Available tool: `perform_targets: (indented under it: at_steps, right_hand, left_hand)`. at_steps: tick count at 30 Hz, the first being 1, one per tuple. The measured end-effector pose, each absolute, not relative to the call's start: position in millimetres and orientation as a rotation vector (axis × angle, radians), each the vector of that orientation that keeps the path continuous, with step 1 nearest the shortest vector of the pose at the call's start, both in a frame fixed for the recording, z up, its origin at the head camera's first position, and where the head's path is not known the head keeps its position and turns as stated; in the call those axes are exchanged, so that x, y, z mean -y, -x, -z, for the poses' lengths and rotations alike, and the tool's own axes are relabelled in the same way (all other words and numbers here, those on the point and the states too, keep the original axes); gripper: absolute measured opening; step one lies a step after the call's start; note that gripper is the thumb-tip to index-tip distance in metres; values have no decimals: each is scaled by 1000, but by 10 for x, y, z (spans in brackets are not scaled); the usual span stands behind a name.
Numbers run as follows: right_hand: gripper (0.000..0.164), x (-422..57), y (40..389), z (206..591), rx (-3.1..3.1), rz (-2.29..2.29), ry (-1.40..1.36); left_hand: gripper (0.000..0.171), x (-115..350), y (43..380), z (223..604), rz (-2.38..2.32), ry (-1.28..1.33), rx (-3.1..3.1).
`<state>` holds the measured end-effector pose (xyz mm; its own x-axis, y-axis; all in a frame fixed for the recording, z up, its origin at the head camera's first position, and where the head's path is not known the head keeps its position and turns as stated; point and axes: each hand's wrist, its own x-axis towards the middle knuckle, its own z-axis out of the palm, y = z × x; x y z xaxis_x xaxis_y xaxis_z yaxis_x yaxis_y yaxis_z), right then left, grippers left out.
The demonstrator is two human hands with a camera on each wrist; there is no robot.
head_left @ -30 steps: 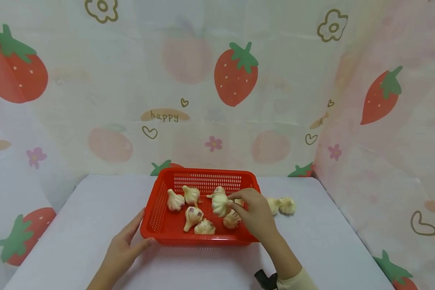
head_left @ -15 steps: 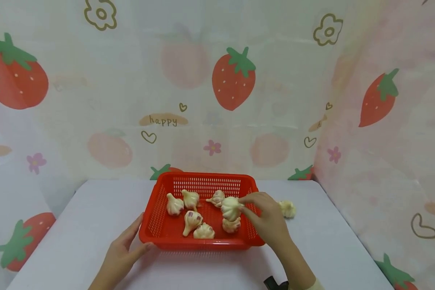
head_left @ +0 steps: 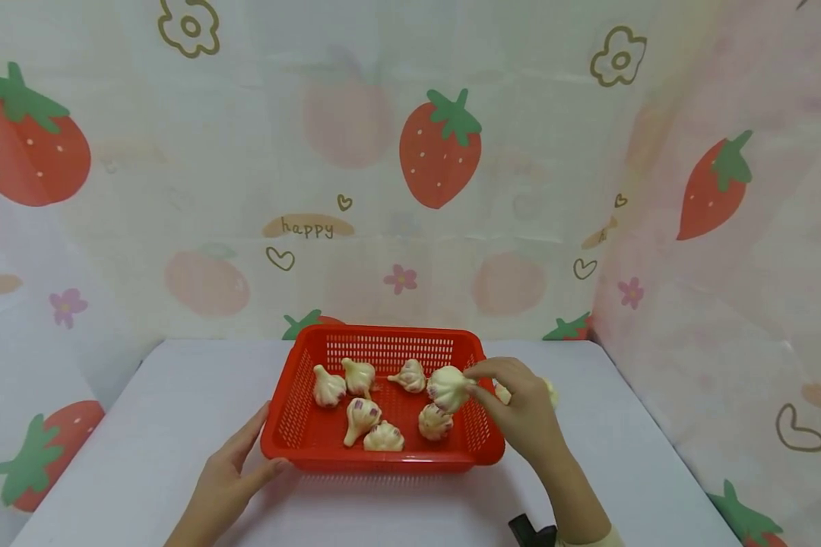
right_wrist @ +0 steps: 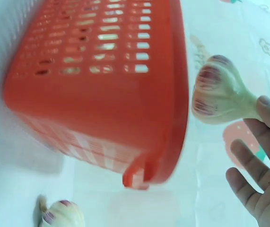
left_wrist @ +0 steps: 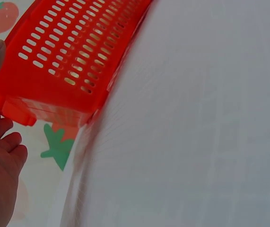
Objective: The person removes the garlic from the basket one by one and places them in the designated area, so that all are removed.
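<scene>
A red plastic basket [head_left: 383, 458] with slotted walls stands on the white table, several garlic bulbs [head_left: 362, 418] lying inside it. My left hand [head_left: 229, 471] holds its near left corner, thumb at the front and fingers along the side; the left wrist view shows these fingers [left_wrist: 9, 142] by the rim. By its stem, my right hand [head_left: 520, 406] pinches a garlic bulb [head_left: 448, 387] between thumb and fingertips, up over the basket's right part. In the right wrist view that purple-streaked bulb [right_wrist: 220, 92] is level with the rim, the other fingers spread loosely.
Right of the basket, partly hidden behind my right hand, garlic [head_left: 553, 393] lies on the white tablecloth [head_left: 629, 456]. The right wrist view also has a garlic bulb [right_wrist: 64, 215] beside the basket. A strawberry-printed cloth [head_left: 383, 152] hangs behind and along the sides.
My right hand has moved rightward with the garlic bulb, from over the basket's middle toward its right wall. My left hand stays at the corner. The head view has tilted slightly.
</scene>
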<state>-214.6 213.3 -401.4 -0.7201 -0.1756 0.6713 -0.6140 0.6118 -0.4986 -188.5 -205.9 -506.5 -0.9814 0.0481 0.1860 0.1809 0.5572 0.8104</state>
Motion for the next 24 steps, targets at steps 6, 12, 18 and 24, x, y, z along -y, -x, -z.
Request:
perform_targets:
  at_steps: [6,12,18,24]
  right_hand:
    - [26,-2264,2142,3956,2219,-999,-634]
    - [28,-2420,2170,3910,2166,-974,-634]
    - [29,-2627,2170,3870,2101,-981,-612]
    - [31,-2848,2191,3847,2096,-933,-534]
  left_hand:
    - [95,2050,1896,5047,1401,167,2673]
    - [95,2060,1898,5040,1403,177,2670]
    - [95,2060,1905,5057,1374,185,2675]
    - [95,2059,1905,5060,1364,192,2664]
